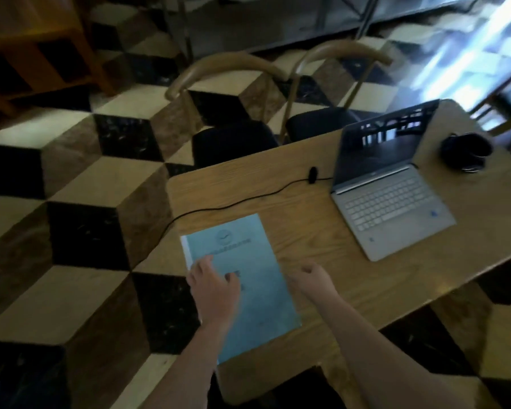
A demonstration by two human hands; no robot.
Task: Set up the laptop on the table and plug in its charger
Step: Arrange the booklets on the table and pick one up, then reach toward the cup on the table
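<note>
A silver laptop [393, 199] stands with its lid up and a dark screen on the wooden table [322, 237], toward the right. A black charger cable [236, 203] runs from its left side, past a small black lump on the cord, and drops over the table's left edge. My left hand [213, 287] lies flat with fingers spread on a light blue booklet [248, 278] near the front left of the table. My right hand [311, 276] hovers just right of the booklet with fingers loosely curled, holding nothing.
A black bundled object [465, 152] sits on the table right of the laptop. Two wooden chairs with dark seats [233, 137] [319, 122] stand at the far side. The floor is a checkered cube pattern. A wooden shelf [39, 54] stands at far left.
</note>
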